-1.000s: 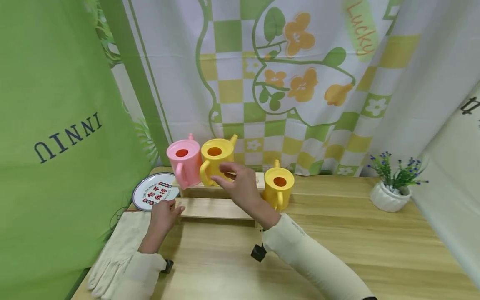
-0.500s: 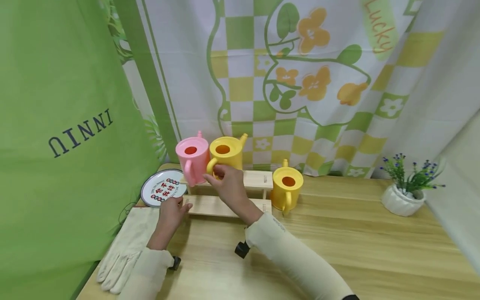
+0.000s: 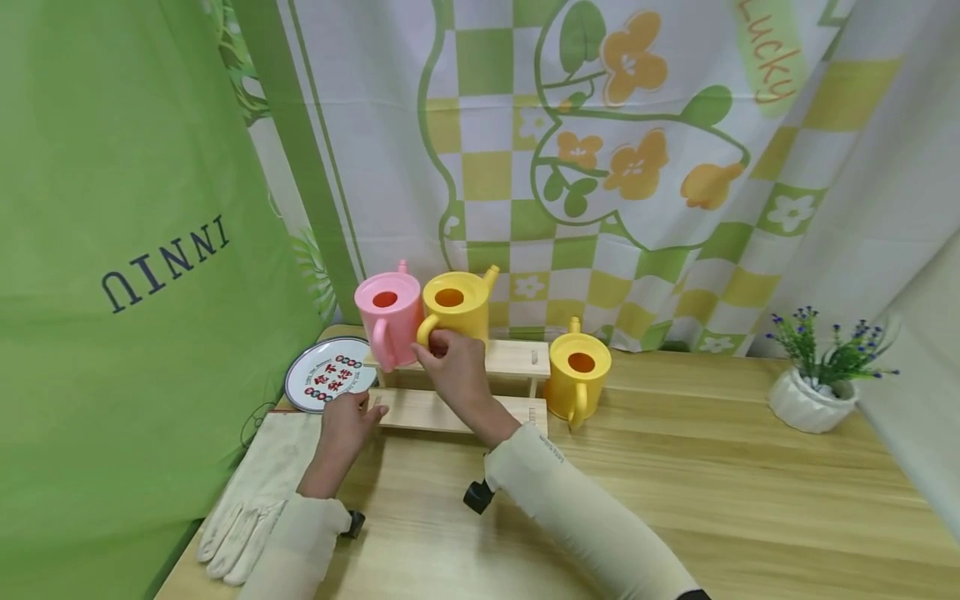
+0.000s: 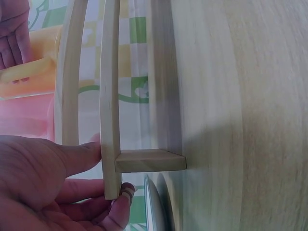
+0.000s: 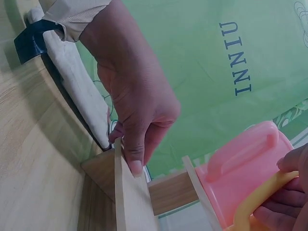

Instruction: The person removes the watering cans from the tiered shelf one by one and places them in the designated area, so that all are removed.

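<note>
Gloves (image 3: 251, 500), plate (image 3: 322, 385) and pink can (image 3: 388, 318) crowd the stepped rack (image 3: 450, 408) — left hand (image 3: 347, 427) pinches its end; right hand (image 3: 453, 371), formerly open-fingered, now grips the yellow can's handle (image 3: 425, 330).

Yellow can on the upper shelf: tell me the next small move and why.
Probably let the right hand release the handle of the yellow watering can: it stands upright on the wooden rack beside the pink can, while the left hand steadies the rack's lower shelf.

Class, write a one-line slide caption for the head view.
Right hand grips the yellow watering can's handle on the wooden step shelf; left hand steadies the lower step.
</note>
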Tool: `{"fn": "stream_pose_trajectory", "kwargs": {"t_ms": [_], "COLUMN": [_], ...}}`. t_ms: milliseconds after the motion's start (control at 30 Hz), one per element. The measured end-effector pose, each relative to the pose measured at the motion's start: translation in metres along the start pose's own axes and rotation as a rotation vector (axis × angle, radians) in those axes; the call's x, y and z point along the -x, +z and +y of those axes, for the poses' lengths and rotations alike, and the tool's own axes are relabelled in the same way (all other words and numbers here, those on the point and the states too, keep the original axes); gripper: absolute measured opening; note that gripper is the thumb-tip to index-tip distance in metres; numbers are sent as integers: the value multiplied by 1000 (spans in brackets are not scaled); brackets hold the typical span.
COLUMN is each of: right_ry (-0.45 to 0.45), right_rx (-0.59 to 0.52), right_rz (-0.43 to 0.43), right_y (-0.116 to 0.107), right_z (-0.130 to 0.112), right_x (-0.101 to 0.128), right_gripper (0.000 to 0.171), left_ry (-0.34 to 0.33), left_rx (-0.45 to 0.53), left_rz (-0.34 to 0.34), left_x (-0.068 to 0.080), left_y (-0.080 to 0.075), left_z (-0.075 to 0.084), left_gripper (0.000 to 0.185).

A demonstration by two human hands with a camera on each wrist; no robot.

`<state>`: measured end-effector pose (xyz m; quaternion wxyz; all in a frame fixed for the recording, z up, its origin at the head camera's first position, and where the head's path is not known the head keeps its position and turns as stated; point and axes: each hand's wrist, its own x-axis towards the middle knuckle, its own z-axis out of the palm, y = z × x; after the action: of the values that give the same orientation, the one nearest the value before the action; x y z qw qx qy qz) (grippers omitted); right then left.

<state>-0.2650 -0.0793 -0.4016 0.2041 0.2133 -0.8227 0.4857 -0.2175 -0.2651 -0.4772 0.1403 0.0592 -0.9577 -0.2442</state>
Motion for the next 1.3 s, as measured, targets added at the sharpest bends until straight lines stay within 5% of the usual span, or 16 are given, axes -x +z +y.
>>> {"fn": "stream_pose_trajectory", "kwargs": {"t_ms": [567, 1300], "right_ry": [-117, -200], "right_rx": [-73, 0], "right_rz": [93, 125], "right_y": [-16, -111], "right_z": [1, 13], "right_x": [2, 12], "right_gripper": [10, 10], "left_ry": [10, 24], "left_rx": [0, -13], "left_rz": [-3, -26], "left_x": [-1, 2], "left_y": [-3, -2], "left_z": [5, 3], "left_gripper": [40, 41]}}
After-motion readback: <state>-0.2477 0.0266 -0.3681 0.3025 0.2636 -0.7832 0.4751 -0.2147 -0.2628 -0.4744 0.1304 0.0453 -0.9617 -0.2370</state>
